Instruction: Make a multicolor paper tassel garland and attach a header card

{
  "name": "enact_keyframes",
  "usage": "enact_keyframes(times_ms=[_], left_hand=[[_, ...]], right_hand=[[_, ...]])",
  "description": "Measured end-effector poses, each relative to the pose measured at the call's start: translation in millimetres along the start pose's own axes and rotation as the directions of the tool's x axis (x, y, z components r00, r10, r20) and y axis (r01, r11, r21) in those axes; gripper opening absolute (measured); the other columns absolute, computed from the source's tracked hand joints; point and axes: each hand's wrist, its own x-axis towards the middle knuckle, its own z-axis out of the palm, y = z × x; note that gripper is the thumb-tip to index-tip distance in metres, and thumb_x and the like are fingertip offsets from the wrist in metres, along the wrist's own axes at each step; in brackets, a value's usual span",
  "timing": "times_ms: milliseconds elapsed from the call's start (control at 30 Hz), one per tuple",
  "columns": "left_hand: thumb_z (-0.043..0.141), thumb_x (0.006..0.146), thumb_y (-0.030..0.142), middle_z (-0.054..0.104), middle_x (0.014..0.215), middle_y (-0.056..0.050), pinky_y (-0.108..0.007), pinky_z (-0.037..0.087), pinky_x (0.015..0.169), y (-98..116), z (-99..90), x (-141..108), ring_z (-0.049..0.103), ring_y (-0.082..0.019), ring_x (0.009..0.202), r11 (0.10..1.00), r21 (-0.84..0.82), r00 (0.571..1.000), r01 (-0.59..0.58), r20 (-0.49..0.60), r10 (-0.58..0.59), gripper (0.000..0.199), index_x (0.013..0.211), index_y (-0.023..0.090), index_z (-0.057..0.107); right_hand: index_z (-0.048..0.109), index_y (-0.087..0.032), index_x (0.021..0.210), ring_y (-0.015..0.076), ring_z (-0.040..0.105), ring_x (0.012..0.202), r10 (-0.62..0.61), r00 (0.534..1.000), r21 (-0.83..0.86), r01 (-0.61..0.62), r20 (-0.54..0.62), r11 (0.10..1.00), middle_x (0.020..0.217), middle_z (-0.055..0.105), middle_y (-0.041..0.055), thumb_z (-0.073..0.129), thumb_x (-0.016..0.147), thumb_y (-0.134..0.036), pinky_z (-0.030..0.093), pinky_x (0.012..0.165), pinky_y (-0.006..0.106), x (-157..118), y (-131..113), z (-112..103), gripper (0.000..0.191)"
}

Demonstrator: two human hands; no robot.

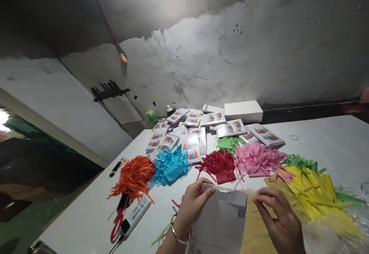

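Here your left hand (193, 204) pinched the top edge of a grey packet (221, 219); your right hand (278, 217), fingers curled, gripped its other side, beside yellow paper strips (317, 196).

Counting as the view is sweeping the table (331, 146): six heaps of cut paper strips are showing, one each of orange (134, 177), blue (170, 166), red (219, 165), pink (258, 158), green (229, 142) and yellow (315, 192). Up at twelve o'clock one white box (243, 111) is sitting, with printed packets (230, 128) spreading around it, more than a dozen, overlapping too much for an exact tally. Two hands, left (193, 204) and right (278, 217), are sharing one grey-white packet (221, 219) at six o'clock. One rubber band (294, 137) is lying at two o'clock.
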Motion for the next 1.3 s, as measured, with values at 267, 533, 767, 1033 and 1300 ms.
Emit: enact_keyframes(times_ms=[267,533,767,1033,1300], left_hand=[[0.077,0.069,0.055,0.063,0.068,0.001,-0.022,0.044,0.054,10,-40.2,-70,0.054,-0.014,0.059,0.970,-0.241,0.980,-0.028,-0.198,-0.021,0.039,0.081,0.020,0.064],[0.078,0.065,0.061,0.064,0.065,0.001,-0.023,0.043,0.052,2,-63.4,-107,0.054,-0.014,0.057,0.950,-0.311,0.979,-0.017,-0.198,-0.048,0.047,0.083,0.020,0.066],[0.079,0.063,0.062,0.066,0.065,0.001,-0.024,0.046,0.053,2,-74.0,-115,0.057,-0.016,0.058,0.950,-0.312,0.984,-0.005,-0.169,-0.051,0.047,0.082,0.020,0.066],[0.080,0.064,0.059,0.066,0.065,0.001,-0.023,0.046,0.053,-5,-78.5,-111,0.058,-0.014,0.057,0.934,-0.355,0.987,-0.033,-0.158,-0.025,0.045,0.082,0.019,0.067],[0.080,0.064,0.060,0.065,0.064,0.002,-0.022,0.044,0.050,-12,-79.0,-104,0.056,-0.013,0.055,0.923,-0.383,0.984,-0.031,-0.173,-0.039,0.047,0.083,0.020,0.064]], right_hand=[[0.058,-0.028,0.078,0.0144,0.062,0.058,-0.192,0.870,0.115,0.157,0.454,0.981,0.068,0.066,-0.0037,0.054,0.089,-0.027,0.050,0.051,0.022,-2,-109,54,0.011],[0.057,-0.028,0.080,0.0152,0.062,0.058,-0.227,0.892,0.062,0.220,0.392,0.974,0.070,0.065,-0.0039,0.059,0.086,-0.026,0.049,0.050,0.024,-28,-125,84,0.006],[0.057,-0.028,0.081,0.0172,0.063,0.060,-0.230,0.910,0.052,0.226,0.345,0.973,0.070,0.065,-0.0023,0.056,0.085,-0.021,0.052,0.052,0.027,-36,-135,92,0.008],[0.057,-0.028,0.079,0.0160,0.064,0.057,-0.224,0.917,0.047,0.221,0.331,0.974,0.069,0.066,-0.0036,0.057,0.084,-0.021,0.052,0.050,0.024,-36,-136,95,0.009],[0.059,-0.028,0.077,0.0152,0.062,0.058,-0.111,0.878,0.074,0.087,0.466,0.993,0.068,0.065,-0.0034,0.058,0.083,-0.025,0.049,0.048,0.022,-34,-131,87,0.007]])
